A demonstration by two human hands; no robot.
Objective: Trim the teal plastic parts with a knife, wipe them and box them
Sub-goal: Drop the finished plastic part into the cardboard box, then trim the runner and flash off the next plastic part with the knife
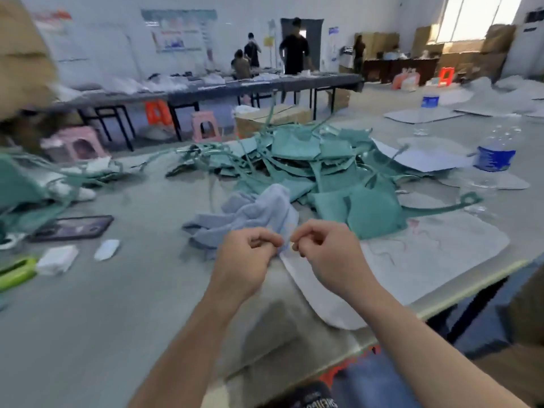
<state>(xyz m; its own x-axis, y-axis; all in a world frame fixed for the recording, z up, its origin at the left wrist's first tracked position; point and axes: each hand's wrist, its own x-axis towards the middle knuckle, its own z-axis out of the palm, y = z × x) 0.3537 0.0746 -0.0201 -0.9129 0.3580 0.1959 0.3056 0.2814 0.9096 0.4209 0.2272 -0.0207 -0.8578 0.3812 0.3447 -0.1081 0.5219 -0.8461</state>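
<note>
**Wiping stage: cloth being taken up, no part in hand**

The left hand [247, 254] and the right hand [323, 248] are found close together over the table [117, 319], fingers curled and thumb tips drawn against the forefingers. Both are judged to be pinching the near edge of the blue cloth [253, 213], which lies crumpled just beyond them. Motion blur prevents the exact hold from being confirmed.

The teal plastic parts [309, 163] are heaped in a loose pile behind the cloth, with long strips trailing from it. The nearest part [371, 210] rests partly on a white sheet [412, 260], just beyond the right hand. No teal part is held.

A green object [14, 272], possibly the knife, lies well apart at the left edge. A cardboard box [273, 119] is seen beyond the far table edge.

The step is assessed as preparation of the cloth for wiping. For the next move, one hand would need to be freed to draw a part from the pile, with care that tangled strips are not dragged along.
</note>
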